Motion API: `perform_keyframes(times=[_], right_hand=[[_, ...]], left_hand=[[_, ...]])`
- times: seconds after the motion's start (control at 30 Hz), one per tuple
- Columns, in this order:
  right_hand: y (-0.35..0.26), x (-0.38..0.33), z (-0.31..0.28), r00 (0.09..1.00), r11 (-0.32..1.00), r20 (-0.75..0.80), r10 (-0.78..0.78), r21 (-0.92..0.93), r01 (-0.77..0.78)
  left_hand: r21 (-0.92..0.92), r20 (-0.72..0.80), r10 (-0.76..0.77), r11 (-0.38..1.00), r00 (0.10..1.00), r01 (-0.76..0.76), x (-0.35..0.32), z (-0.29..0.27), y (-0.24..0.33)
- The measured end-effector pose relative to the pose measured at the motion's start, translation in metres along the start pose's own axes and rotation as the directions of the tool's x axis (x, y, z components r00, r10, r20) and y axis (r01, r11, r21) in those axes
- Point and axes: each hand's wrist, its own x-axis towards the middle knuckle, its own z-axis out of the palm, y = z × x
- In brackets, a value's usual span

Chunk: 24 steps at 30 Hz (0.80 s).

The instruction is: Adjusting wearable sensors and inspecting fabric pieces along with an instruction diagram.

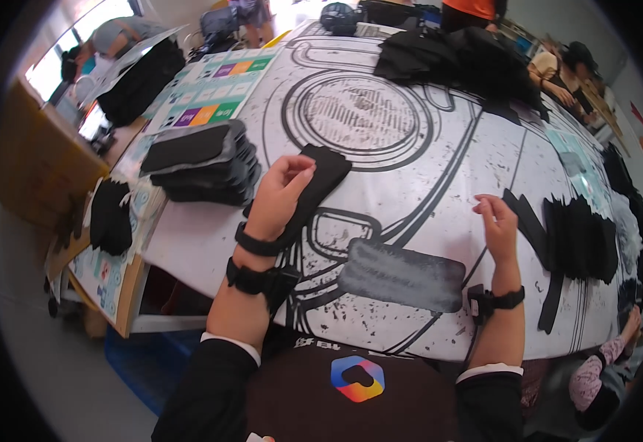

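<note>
My left hand [281, 193] grips a long black fabric piece [317, 183] that lies slanted on the table, its far end near the printed circle. My right hand [498, 225] hovers with fingers spread just left of a pile of black fabric strips [579, 236] at the table's right side; it holds nothing. Between my forearms lies a dark grey rectangular pad [402, 275]. Both wrists wear black bands.
A stack of black padded pieces [203, 163] sits at the left. More black fabric is heaped at the far side [461, 62]. The white table [439, 169] bears a large black line drawing. Other people work at the far and right edges. Cardboard boxes [34, 158] stand left.
</note>
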Motion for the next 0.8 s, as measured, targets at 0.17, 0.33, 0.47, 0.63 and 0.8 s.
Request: perform_keyframes(times=[0.17, 0.33, 0.47, 0.63, 0.8], right_hand=[[-0.105, -0.024, -0.006, 0.978, 0.914, 0.188, -0.091, 0.405, 0.008], [-0.160, -0.069, 0.051, 0.745, 0.855, 0.640, -0.189, 0.480, -0.196], [-0.176, -0.086, 0.089, 0.758, 0.775, 0.599, -0.260, 0.597, -0.207], [-0.177, -0.090, 0.094, 0.872, 0.638, 0.482, -0.088, 0.700, -0.323], [-0.183, -0.091, 0.085, 0.918, 0.605, 0.397, -0.007, 0.732, -0.312]], left_hand=[[-0.093, -0.023, 0.084, 0.992, 0.996, -0.085, 0.003, 0.018, 0.050], [-0.329, -0.031, 0.225, 0.918, 0.974, -0.223, 0.022, 0.059, 0.108], [-0.503, -0.010, 0.342, 0.811, 0.940, -0.300, 0.025, 0.106, 0.131], [-0.476, 0.030, 0.359, 0.826, 0.933, -0.302, 0.020, 0.134, 0.132], [-0.050, 0.006, 0.635, 0.771, 0.772, -0.634, 0.021, 0.142, 0.127]])
